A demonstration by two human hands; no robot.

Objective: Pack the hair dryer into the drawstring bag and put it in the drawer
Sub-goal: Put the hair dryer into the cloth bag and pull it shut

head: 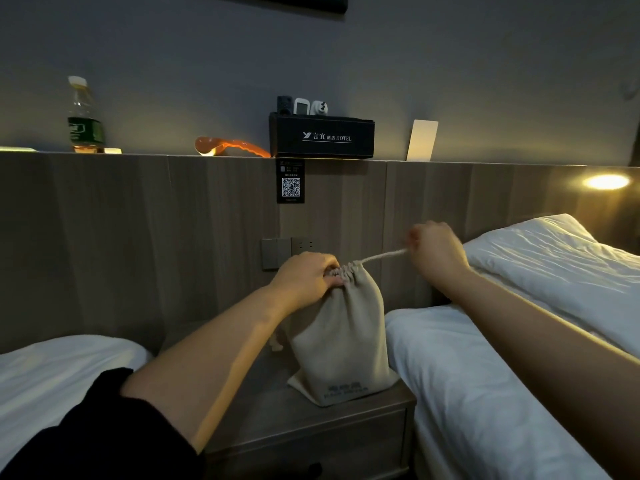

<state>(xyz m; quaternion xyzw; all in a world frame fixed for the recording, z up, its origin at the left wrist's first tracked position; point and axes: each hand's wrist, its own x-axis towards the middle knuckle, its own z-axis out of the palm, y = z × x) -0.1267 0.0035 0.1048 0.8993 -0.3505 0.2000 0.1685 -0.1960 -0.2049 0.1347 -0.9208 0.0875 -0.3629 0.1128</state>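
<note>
Bag [341, 327] upright on nightstand [277, 420]; left hand [304, 278] pinches gathered neck, right hand [436, 251] grips 1 taut cord [384, 255]. Harder rightward tug could topple it.

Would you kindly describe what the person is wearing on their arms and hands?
The left hand and right hand are bare, with no gloves, rings or watch visible. A black sleeve ends near the left elbow; the right forearm shows no sleeve in view.

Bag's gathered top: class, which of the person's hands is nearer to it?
Left. The left hand pinches the bag's gathered top; the right hand holds the cord off to its right.
</note>
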